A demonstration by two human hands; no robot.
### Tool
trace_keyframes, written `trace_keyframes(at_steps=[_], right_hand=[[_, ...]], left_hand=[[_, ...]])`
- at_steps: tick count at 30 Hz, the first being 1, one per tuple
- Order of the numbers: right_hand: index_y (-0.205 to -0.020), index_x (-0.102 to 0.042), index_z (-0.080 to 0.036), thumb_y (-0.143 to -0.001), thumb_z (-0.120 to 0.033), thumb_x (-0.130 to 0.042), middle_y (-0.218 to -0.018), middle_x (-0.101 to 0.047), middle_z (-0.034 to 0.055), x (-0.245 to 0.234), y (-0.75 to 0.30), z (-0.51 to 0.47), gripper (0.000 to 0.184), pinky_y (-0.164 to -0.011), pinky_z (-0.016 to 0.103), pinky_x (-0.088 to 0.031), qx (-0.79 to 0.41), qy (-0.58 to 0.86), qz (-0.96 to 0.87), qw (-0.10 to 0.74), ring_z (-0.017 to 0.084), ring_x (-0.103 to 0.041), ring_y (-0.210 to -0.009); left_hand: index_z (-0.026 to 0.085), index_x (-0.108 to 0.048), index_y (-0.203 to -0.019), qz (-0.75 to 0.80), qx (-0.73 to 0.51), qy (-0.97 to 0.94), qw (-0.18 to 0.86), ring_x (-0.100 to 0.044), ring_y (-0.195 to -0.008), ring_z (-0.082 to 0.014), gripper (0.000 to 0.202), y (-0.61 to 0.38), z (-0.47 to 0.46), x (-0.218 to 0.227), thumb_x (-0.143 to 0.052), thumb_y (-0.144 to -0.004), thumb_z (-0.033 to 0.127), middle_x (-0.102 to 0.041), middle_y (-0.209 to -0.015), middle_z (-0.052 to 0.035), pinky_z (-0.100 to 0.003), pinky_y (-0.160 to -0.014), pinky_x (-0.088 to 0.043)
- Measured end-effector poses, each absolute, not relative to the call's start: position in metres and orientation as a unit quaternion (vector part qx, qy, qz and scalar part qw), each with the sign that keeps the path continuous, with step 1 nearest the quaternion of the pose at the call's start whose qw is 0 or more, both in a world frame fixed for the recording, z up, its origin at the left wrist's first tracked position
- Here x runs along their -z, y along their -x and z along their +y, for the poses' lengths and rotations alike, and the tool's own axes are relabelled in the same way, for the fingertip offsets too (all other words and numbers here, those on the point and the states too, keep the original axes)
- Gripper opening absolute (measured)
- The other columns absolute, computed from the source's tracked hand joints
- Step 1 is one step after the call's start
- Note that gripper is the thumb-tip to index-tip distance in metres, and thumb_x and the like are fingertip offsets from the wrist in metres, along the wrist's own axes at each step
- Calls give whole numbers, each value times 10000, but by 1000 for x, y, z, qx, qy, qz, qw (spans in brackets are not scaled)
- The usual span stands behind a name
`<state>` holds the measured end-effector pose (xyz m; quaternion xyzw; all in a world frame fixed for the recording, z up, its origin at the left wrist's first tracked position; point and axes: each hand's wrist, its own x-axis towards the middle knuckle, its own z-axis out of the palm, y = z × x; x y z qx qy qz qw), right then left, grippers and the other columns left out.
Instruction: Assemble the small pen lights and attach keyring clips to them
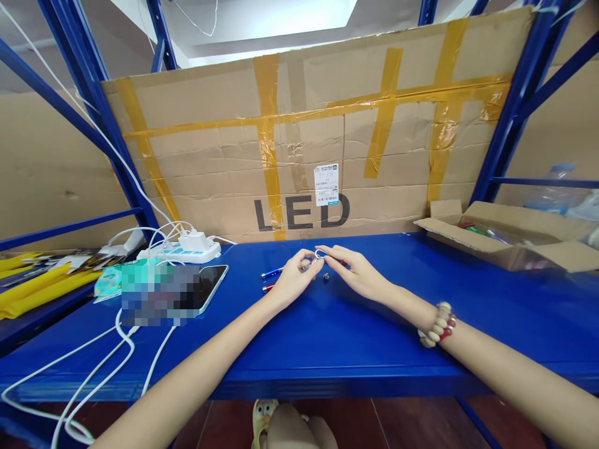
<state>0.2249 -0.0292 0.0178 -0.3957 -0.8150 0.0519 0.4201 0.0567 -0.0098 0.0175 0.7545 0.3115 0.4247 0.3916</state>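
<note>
My left hand [297,277] is closed in a pinch on a small silvery piece, mostly covered by its fingers. A metal ring [319,254] stands up from that piece, between my two hands. From the right side, my right hand [358,268] reaches in and pinches the ring with its fingertips. Just below the fingers, a small dark metal piece [326,277] lies on the blue table. Partly behind my left hand lie a blue metallic tube [272,272] and a red metallic tube [267,287]. Their kind is too small to tell.
A phone [213,285] lies at left beside white cables and a power strip [201,251]. An open cardboard box [496,243] with small items sits at the right. Taped cardboard [299,149] closes off the back of the blue shelf table [374,349].
</note>
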Motion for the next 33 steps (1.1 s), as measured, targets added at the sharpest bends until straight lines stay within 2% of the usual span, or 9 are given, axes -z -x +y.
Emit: trace_keyframes(at_steps=[5, 10, 17, 20, 23, 26, 33], right_hand=[[-1212, -554, -169, -906, -326, -362, -807, -595, 53, -18, -228, -26, 393, -697, 292, -469, -85, 411, -804, 420, 148, -555, -734], [-1191, -570, -182, -874, -316, -411, -887, -615, 62, -13, -230, -22, 381, -662, 288, -478, -124, 415, -801, 412, 129, -564, -704], [-1137, -600, -163, -856, -314, -436, -912, -620, 68, -13, -231, -24, 359, -673, 290, -487, -129, 434, -798, 398, 128, -586, -705], [-1096, -616, -151, -852, -312, -442, -921, -625, 71, -15, -231, -25, 340, -681, 294, -486, -119, 442, -799, 389, 132, -585, -714], [-1066, -625, -154, -849, -304, -445, -942, -630, 74, -15, -231, -25, 320, -676, 299, -489, -112, 445, -800, 388, 129, -583, -703], [-1046, -630, -156, -845, -298, -445, -950, -634, 74, -14, -232, -24, 308, -667, 301, -490, -111, 446, -800, 385, 127, -580, -688], [-1025, -639, -161, -844, -300, -442, -930, -630, 66, -13, -233, -24, 302, -652, 288, -486, -113, 442, -809, 372, 124, -578, -683]], left_hand=[[162, -535, -943, 319, -401, -793, 329, -443, -536, -87, 272, -49, 2, -17, -458, -831, 398, -514, -621, 29, -207, -535, -345], [185, -558, -920, 383, -405, -790, 256, -497, -575, -99, 192, -37, 15, -21, -425, -838, 296, -552, -649, 26, -213, -583, -376], [206, -573, -908, 444, -337, -813, 170, -589, -741, -141, 162, -17, 35, -18, -436, -826, 234, -638, -764, 2, -260, -737, -425], [196, -578, -929, 447, -310, -822, 168, -607, -798, -163, 174, -16, 37, -14, -440, -829, 231, -662, -835, -27, -276, -749, -438], [193, -612, -889, 472, -268, -833, 107, -604, -893, -205, 148, -13, 37, -14, -499, -798, 222, -667, -951, -57, -308, -788, -436], [193, -641, -833, 505, -234, -828, 62, -602, -927, -225, 124, -9, 36, -17, -533, -772, 190, -669, -982, -64, -324, -817, -432], [182, -637, -866, 443, -290, -836, 145, -611, -833, -168, 159, -13, 40, -13, -514, -772, 150, -678, -880, -39, -282, -792, -454]])
